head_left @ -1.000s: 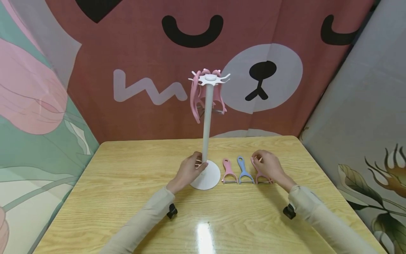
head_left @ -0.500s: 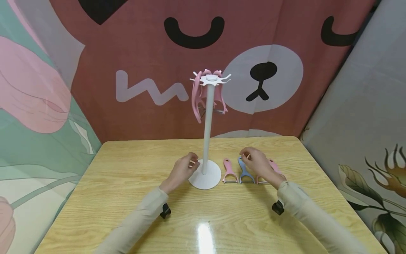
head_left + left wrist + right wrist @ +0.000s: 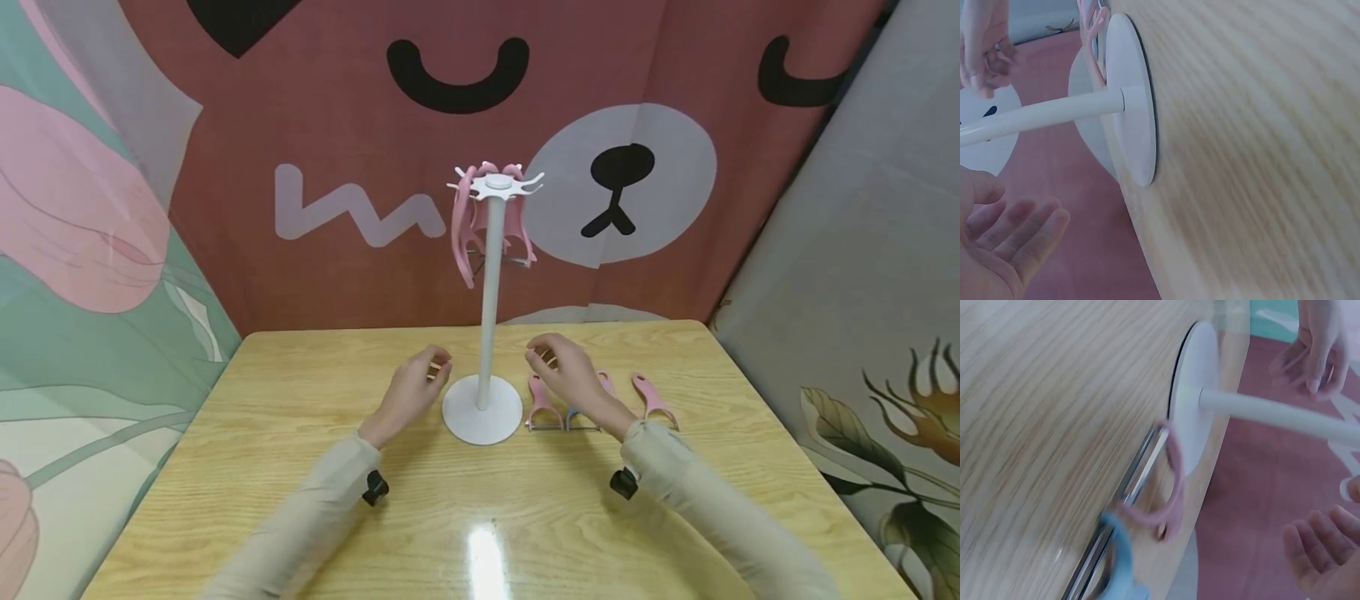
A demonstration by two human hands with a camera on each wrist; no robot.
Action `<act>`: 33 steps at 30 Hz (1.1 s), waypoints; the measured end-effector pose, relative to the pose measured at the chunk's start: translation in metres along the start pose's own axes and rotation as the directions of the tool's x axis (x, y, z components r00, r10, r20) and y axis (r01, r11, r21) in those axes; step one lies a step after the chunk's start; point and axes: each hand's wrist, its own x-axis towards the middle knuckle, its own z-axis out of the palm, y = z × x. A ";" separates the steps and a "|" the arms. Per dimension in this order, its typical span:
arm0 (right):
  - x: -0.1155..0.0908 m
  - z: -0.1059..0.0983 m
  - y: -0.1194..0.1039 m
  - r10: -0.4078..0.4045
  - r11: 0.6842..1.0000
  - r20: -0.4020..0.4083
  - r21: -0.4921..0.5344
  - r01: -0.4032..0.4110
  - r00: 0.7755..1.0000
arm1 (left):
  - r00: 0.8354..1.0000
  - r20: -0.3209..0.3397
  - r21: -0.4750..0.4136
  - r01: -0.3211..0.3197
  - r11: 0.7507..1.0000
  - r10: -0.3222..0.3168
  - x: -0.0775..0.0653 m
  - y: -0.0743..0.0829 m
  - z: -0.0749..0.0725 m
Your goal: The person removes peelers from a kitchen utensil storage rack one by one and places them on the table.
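A white hanging stand (image 3: pixel 490 308) with a round base (image 3: pixel 483 425) stands upright on the table. My left hand (image 3: pixel 409 387) hovers left of its pole, fingers loosely bent around nothing. On the other side my right hand (image 3: pixel 573 379) is raised over the row of peelers, likewise holding nothing. Under it lie a pink peeler (image 3: pixel 539 395) and a blue peeler (image 3: pixel 577 420), the blue one mostly covered by the wrist. Another pink peeler (image 3: pixel 605 381) shows only its handle end. Farthest right lies a pink peeler (image 3: pixel 647 392). In the left wrist view, the fingers (image 3: pixel 1035 244) are relaxed, apart from the pole.
Several pink peelers (image 3: pixel 462 229) hang from the hooks (image 3: pixel 498 185) at the stand's top, on its left and back. Some right-side hooks are bare. The wooden table (image 3: pixel 315 375) ends at a printed curtain (image 3: pixel 337 283) behind.
My left hand has let go of the stand's pole and drawn off to the left. My right hand has moved left along the peelers, uncovering the rightmost pink one. The hanging peelers stay put.
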 end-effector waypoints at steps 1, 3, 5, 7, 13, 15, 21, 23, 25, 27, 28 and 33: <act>0.001 0.003 -0.003 -0.012 1.000 -0.018 0.016 0.013 1.000 | 1.000 -0.005 -0.005 -0.003 1.000 0.003 0.000 0.000 -0.002; 0.004 0.009 -0.009 -0.029 0.998 -0.059 0.058 0.032 0.998 | 1.000 -0.010 -0.006 -0.011 1.000 0.010 0.001 0.000 -0.004; 0.005 0.015 -0.014 -0.047 0.994 -0.092 0.091 0.055 0.995 | 1.000 -0.007 -0.005 -0.007 1.000 0.007 0.001 0.001 -0.006; 0.007 0.021 -0.019 -0.063 0.988 -0.117 0.129 0.078 0.991 | 1.000 -0.007 0.001 -0.003 1.000 0.003 0.002 0.001 -0.008; 0.012 0.034 -0.031 -0.082 0.984 -0.120 0.148 0.100 0.989 | 1.000 -0.013 0.002 0.007 1.000 -0.007 0.006 0.002 -0.018; 0.013 0.038 -0.033 -0.083 0.986 -0.120 0.136 0.099 0.989 | 1.000 -0.019 0.000 -0.006 1.000 0.006 0.007 0.003 -0.021; 0.018 0.049 -0.036 -0.085 0.989 -0.175 0.104 0.105 0.981 | 0.997 -0.046 -0.001 -0.056 0.998 0.055 0.010 0.008 -0.031; 0.020 0.051 -0.037 -0.078 0.990 -0.196 0.104 0.099 0.978 | 0.996 -0.057 -0.002 -0.071 0.997 0.071 0.012 0.011 -0.034; 0.022 0.054 -0.037 -0.071 0.990 -0.212 0.103 0.094 0.975 | 0.995 -0.063 0.003 -0.079 0.997 0.079 0.012 0.013 -0.037; 0.023 0.056 -0.038 -0.060 0.991 -0.215 0.105 0.084 0.975 | 0.994 -0.072 0.002 -0.087 0.996 0.087 0.014 0.015 -0.040; 0.024 0.057 -0.039 -0.053 0.992 -0.217 0.104 0.077 0.975 | 0.993 -0.074 0.001 -0.092 0.996 0.092 0.014 0.016 -0.041; 0.027 0.060 -0.042 -0.024 0.994 -0.225 0.096 0.047 0.974 | 0.990 -0.095 -0.004 -0.110 0.994 0.109 0.018 0.019 -0.046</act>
